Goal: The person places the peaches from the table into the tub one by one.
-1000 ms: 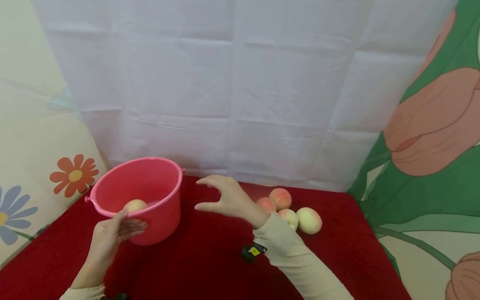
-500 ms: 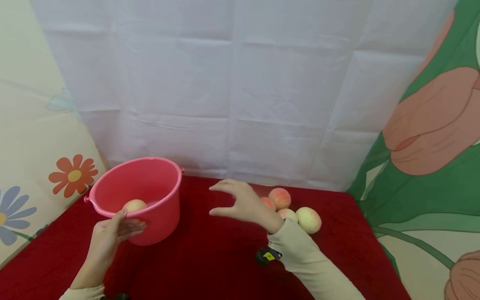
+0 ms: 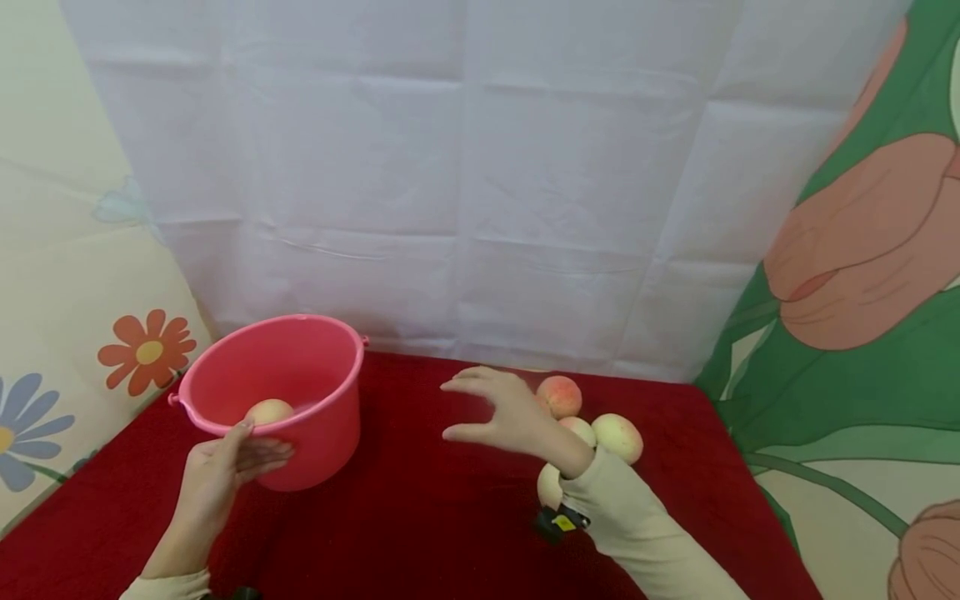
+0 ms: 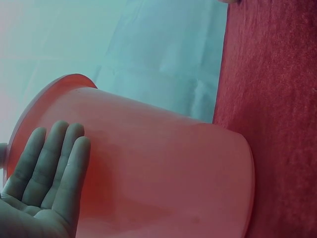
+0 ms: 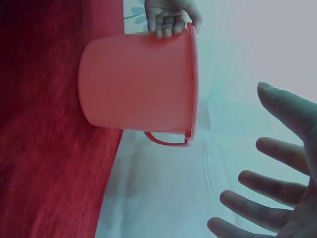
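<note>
A pink bucket (image 3: 330, 433) stands tilted at the left of the red cloth, with a pale peach (image 3: 270, 411) visible inside near the front rim. My left hand (image 3: 213, 479) grips that rim, its thumb over the edge and its fingers against the outer wall, as the left wrist view also shows with the fingers (image 4: 49, 168) extended. Empty, my right hand (image 3: 506, 417) hovers over the middle right, thumb and fingers spread apart and pointing at the bucket. Just beyond its wrist lie several peaches, among them a reddish one (image 3: 560, 396) and a pale one (image 3: 618, 437).
Red cloth (image 3: 405, 517) covers the table. A white sheet (image 3: 465, 208) hangs along the back, with flower-printed fabric (image 3: 847, 417) at the sides. Another pale peach (image 3: 550, 486) shows partly behind the right sleeve. The bucket's handle (image 5: 166, 142) hangs down its side in the right wrist view.
My right hand has moved away from the bucket, rightward and slightly nearer, with its fingers still spread. The sleeve now uncovers part of a front peach. Left hand and bucket have stayed put.
</note>
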### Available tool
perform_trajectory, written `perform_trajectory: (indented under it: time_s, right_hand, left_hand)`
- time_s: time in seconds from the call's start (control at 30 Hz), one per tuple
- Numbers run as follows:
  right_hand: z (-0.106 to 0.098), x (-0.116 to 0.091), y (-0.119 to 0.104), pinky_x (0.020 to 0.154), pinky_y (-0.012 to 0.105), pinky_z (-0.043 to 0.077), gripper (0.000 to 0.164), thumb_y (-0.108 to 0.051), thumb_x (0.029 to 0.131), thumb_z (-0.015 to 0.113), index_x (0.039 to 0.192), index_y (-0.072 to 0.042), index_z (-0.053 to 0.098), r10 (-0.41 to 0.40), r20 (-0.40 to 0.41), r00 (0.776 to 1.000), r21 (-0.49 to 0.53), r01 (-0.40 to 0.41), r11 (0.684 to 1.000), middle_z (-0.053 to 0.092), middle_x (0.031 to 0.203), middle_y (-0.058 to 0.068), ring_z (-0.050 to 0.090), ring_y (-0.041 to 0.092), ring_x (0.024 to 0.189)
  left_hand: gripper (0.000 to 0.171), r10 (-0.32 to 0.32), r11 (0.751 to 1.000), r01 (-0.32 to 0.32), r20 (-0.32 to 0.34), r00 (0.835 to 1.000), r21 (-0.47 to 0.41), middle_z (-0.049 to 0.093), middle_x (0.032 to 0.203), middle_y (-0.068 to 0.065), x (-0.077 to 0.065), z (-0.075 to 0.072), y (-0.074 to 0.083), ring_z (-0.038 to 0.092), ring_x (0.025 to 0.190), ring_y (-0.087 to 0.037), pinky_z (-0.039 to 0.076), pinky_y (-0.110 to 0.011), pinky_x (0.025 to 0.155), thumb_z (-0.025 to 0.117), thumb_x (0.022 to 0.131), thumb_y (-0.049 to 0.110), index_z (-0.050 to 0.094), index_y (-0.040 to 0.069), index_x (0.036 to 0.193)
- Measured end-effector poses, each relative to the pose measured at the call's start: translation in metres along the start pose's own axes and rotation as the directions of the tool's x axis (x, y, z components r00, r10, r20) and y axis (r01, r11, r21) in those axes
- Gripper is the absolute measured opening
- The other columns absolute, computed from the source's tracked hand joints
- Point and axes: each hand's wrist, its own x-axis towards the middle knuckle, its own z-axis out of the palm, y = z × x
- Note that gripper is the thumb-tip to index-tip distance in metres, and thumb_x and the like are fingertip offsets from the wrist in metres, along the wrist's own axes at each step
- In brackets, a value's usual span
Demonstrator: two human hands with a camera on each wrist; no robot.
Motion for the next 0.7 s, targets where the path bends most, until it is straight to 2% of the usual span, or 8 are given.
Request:
perform_trajectory:
  time_s: [0.23, 0.3, 0.37, 0.43, 0.47, 0.6, 0.7]
  right_hand:
    - [-0.005, -0.011, 0.007, 0.088, 0.04, 0.045, 0.051, -0.033, 0.076, 0.073, 0.119, -0.01, 0.06, 0.05, 0.036, 0.998, -0.006, -0.05, 0.999, 0.057, 0.12, 0.007, 0.052, 0.021, 0.11]
    - [-0.005, -0.015, 0.01, 0.08, 0.036, 0.049, 0.051, -0.034, 0.076, 0.072, 0.119, -0.01, 0.06, 0.057, 0.043, 0.997, -0.001, -0.057, 0.998, 0.056, 0.119, 0.008, 0.059, 0.017, 0.093]
    - [-0.006, -0.019, 0.013, 0.072, 0.031, 0.05, 0.051, -0.035, 0.076, 0.072, 0.119, -0.01, 0.06, 0.066, 0.049, 0.997, -0.006, -0.065, 0.998, 0.056, 0.118, 0.008, 0.059, 0.013, 0.077]
    - [-0.007, -0.023, 0.015, 0.071, 0.031, 0.05, 0.051, -0.036, 0.076, 0.072, 0.119, -0.01, 0.06, 0.075, 0.056, 0.996, -0.012, -0.075, 0.997, 0.057, 0.118, 0.008, 0.058, 0.013, 0.076]
    - [-0.008, -0.025, 0.016, 0.071, 0.032, 0.05, 0.051, -0.036, 0.076, 0.072, 0.118, -0.01, 0.06, 0.084, 0.062, 0.994, -0.011, -0.084, 0.996, 0.056, 0.118, 0.008, 0.059, 0.014, 0.076]
    - [-0.011, -0.032, 0.02, 0.088, 0.041, 0.045, 0.051, -0.034, 0.077, 0.072, 0.118, -0.007, 0.059, 0.105, 0.08, 0.991, -0.018, -0.103, 0.994, 0.057, 0.119, 0.009, 0.052, 0.024, 0.11]
    - [-0.012, -0.037, 0.025, 0.089, 0.042, 0.045, 0.05, -0.033, 0.077, 0.072, 0.117, -0.004, 0.059, 0.112, 0.088, 0.99, -0.011, -0.111, 0.994, 0.057, 0.118, 0.01, 0.052, 0.026, 0.11]
  left_hand:
    - [0.04, -0.003, 1.0, 0.003, 0.006, 1.0, 0.01, 0.07, 0.076, -0.003, 0.001, 0.0, 0.001, 0.068, 0.071, -0.017, 0.055, -0.029, 0.065, 0.04, 0.099, 0.023, 0.073, 0.011, 0.082]
    - [0.039, 0.004, 1.0, -0.004, 0.009, 1.0, 0.004, 0.07, 0.076, -0.004, 0.001, 0.0, 0.001, 0.068, 0.07, -0.018, 0.055, -0.03, 0.065, 0.04, 0.099, 0.022, 0.073, 0.011, 0.082]
    - [0.039, 0.004, 1.0, -0.004, 0.009, 1.0, 0.005, 0.07, 0.076, -0.004, 0.001, 0.0, 0.001, 0.068, 0.07, -0.018, 0.055, -0.029, 0.065, 0.039, 0.099, 0.022, 0.073, 0.011, 0.082]
    - [0.04, 0.002, 1.0, -0.002, 0.006, 1.0, 0.006, 0.07, 0.076, -0.004, 0.001, 0.0, 0.001, 0.068, 0.07, -0.018, 0.055, -0.03, 0.065, 0.039, 0.099, 0.022, 0.073, 0.011, 0.082]
    - [0.04, -0.002, 1.0, 0.002, 0.003, 1.0, 0.007, 0.07, 0.076, -0.004, 0.0, 0.0, 0.001, 0.068, 0.07, -0.018, 0.055, -0.03, 0.065, 0.039, 0.099, 0.021, 0.073, 0.011, 0.082]
    - [0.041, -0.006, 1.0, 0.006, 0.0, 1.0, 0.001, 0.07, 0.075, -0.004, 0.0, 0.0, 0.002, 0.068, 0.07, -0.018, 0.055, -0.03, 0.065, 0.038, 0.099, 0.02, 0.073, 0.01, 0.081]
    - [0.041, -0.011, 1.0, 0.011, -0.001, 1.0, -0.001, 0.07, 0.075, -0.004, 0.0, -0.001, 0.001, 0.068, 0.07, -0.018, 0.055, -0.03, 0.065, 0.038, 0.099, 0.02, 0.073, 0.01, 0.081]
